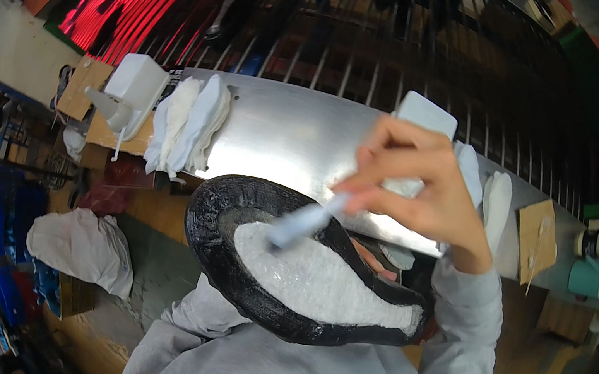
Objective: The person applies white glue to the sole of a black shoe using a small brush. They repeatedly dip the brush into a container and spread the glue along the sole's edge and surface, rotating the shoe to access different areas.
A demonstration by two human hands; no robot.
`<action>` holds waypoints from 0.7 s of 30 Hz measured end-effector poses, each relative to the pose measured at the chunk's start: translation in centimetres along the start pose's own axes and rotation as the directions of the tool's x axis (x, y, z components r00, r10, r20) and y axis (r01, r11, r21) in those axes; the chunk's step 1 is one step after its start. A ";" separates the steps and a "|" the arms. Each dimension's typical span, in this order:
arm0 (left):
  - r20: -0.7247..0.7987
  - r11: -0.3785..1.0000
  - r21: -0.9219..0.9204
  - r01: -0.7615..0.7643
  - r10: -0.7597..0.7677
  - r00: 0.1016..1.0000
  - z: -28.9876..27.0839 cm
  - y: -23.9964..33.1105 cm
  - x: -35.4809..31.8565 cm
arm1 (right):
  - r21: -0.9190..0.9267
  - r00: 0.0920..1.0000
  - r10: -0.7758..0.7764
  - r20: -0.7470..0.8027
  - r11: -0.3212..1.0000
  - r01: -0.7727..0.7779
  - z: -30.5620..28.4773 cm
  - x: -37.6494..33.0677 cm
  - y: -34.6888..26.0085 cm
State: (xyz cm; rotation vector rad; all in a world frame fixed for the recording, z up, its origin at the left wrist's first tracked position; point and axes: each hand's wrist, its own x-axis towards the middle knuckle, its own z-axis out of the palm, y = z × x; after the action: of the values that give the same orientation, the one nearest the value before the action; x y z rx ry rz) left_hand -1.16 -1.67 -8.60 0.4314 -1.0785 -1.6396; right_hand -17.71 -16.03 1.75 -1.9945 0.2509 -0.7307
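A black shoe upper is held sole side up in front of my chest, its white bottom filler shiny and wet-looking in places. My left hand reaches under it; only a few fingertips show at its far edge, and the rest is hidden. Between the thumb and fingers of my right hand is a small pale brush, smeared by motion. Its dark tip is at the white area, toward the wide end of the shoe; whether it touches cannot be made out.
Beyond the shoe runs a metal shelf beside a dark barred conveyor. On the shelf's left are a white container with a spout and pale insole-shaped pieces. A teal jug stands far right; a white sack lies lower left.
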 end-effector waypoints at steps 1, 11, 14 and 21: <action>0.011 1.000 -0.029 -0.001 0.002 1.000 -0.1 -0.2 0.2 | -0.018 0.997 -0.059 -0.049 0.998 0.058 0.4 0.8 0.1; 0.006 0.947 -0.274 -0.166 0.174 0.985 -1.9 -1.8 -2.5 | 0.082 0.908 0.254 0.335 0.952 -0.296 -6.2 -7.7 3.6; 0.018 0.925 -0.318 -0.210 0.228 0.974 -2.7 -2.7 -2.9 | 0.205 0.925 0.375 0.066 0.902 -0.381 -8.0 -11.3 3.5; 0.040 0.946 -0.182 -0.270 0.281 0.959 -1.4 2.3 1.2 | 0.781 0.956 0.291 -0.039 0.605 -0.152 -0.9 -13.8 5.1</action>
State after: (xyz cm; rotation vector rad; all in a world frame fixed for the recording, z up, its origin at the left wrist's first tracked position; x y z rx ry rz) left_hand 0.79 -3.41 -7.17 0.1048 -0.9838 -1.4902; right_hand -28.65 -13.04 -7.68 -1.0430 0.2240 -0.6808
